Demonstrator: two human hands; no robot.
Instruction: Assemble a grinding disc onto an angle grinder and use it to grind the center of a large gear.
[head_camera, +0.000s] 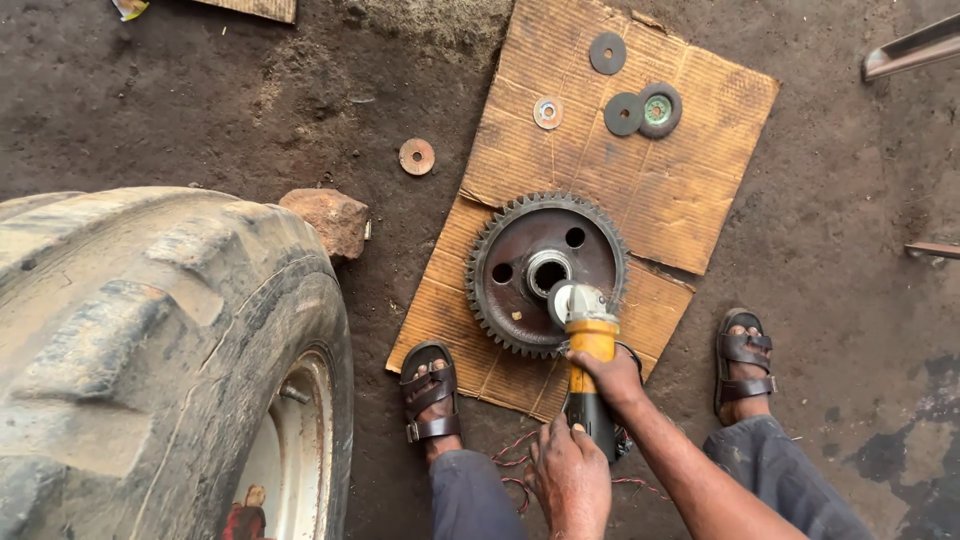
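A large rusty toothed gear (520, 262) lies flat on a sheet of cardboard (690, 190) on the dirt ground. An angle grinder (590, 345) with a yellow and black body points at the gear's centre hole, its head over the hub. My right hand (612, 378) grips the grinder's yellow body from the right. My left hand (570, 478) holds the black rear end of the grinder. My two sandalled feet stand on either side, the left foot (430, 390) on the cardboard's edge.
A big tractor tyre (150, 350) fills the left. A reddish stone (328, 220) lies beside it. Several discs and washers (640, 110) lie on the cardboard's far end, one rusty washer (417, 156) on the dirt. Red wire (515, 450) trails below my knees.
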